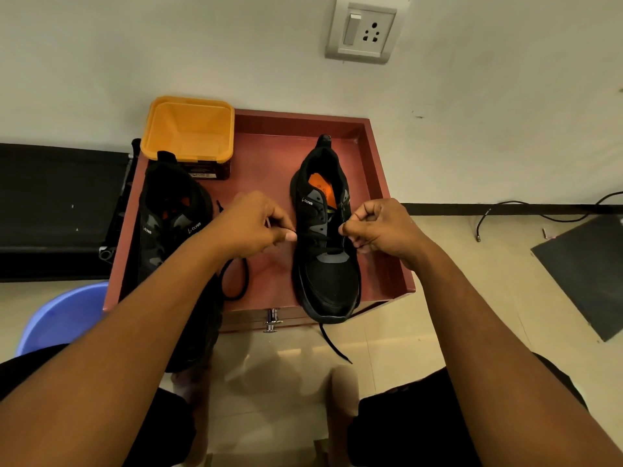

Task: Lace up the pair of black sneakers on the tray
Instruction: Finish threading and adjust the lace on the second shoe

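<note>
Two black sneakers stand on a red-brown tray [377, 183], toes toward me. The right sneaker [325, 284] has an orange insole and a black lace [315, 246] crossing its lower eyelets. My left hand [251, 227] pinches the lace at the shoe's left side. My right hand [377, 227] pinches the lace at the shoe's right side. One lace end [333, 345] hangs down past the tray's front edge. The left sneaker [175, 224] lies partly under my left forearm, with a loose lace loop [236, 281] beside it.
An orange plastic tub [188, 129] sits on a dark box at the tray's back left. A metal latch [273, 320] is on the tray's front. A blue bucket [60, 315] stands at the left, a dark mat [586, 274] and cable at the right.
</note>
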Demonstrator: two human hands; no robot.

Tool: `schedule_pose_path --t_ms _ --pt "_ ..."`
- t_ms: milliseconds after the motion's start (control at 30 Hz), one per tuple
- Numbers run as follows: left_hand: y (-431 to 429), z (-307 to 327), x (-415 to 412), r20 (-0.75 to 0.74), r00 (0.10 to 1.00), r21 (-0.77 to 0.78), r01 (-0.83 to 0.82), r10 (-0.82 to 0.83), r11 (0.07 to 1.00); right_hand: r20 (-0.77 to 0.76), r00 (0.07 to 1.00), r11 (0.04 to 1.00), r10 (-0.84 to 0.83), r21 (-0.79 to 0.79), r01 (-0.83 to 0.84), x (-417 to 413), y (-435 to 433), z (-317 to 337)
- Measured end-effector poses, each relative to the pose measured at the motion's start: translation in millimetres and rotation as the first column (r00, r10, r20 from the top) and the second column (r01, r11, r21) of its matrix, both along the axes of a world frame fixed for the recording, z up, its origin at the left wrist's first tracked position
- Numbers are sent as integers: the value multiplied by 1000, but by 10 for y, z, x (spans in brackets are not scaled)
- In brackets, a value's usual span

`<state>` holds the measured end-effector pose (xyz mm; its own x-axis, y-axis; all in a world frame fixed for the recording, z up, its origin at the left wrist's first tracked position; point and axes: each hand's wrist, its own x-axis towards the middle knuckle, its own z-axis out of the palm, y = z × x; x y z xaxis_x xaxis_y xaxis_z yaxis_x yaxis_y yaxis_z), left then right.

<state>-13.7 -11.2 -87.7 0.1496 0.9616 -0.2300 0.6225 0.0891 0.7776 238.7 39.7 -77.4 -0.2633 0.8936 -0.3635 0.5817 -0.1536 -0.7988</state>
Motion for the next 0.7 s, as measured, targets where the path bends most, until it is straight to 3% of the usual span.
schedule_pose_path --t_ms 167,367,433,567,700 --pt "30 -39 -293 -156 987 -77 -47 34 996 4 1000 1000 4 4 -4 -7 6 -11" --pt "-43 -57 -32 91 996 -99 11 -2 995 14 1000 1000 -1 -1 1 -13 18 -14" --pt "-29 -58 -35 71 997 -71 -7 12 997 16 1000 1000 -1 -1 1 -17 20 -15" --pt "12 -27 -263 -103 994 -80 -29 20 996 20 1000 1000 0 5 0 -25 20 -21" --pt "-23 -27 -157 8 1000 -104 9 -8 995 27 1000 1000 2 7 -2 -12 29 -34"
